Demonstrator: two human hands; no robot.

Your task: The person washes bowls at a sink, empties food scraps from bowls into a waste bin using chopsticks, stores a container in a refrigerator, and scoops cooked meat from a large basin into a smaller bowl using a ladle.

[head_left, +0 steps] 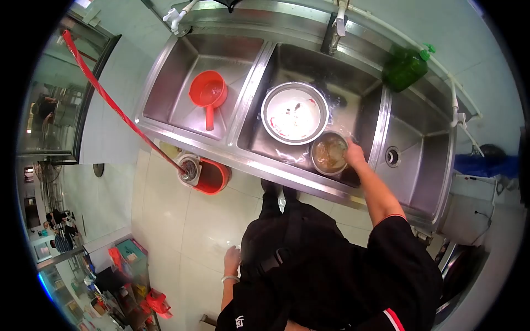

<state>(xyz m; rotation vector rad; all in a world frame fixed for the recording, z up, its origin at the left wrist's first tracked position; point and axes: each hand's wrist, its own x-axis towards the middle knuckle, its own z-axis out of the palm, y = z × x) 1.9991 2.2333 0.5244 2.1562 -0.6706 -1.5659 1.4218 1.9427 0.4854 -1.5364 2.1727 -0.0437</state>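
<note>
In the middle basin of the steel sink, my right hand grips the right rim of a small metal bowl with cloudy brownish contents. Touching or nearly touching it at the upper left is a larger round metal pan, with a whitish inside and some red and dark bits. My left hand hangs low beside my body, over the floor, away from the sink. Its fingers look curled, but they are too small and blurred to tell whether they hold anything.
A red dipper lies in the left basin. The right basin has a drain. Behind stand a faucet and a green bottle. A red bucket is on the floor below the sink's front edge, near a long red pole.
</note>
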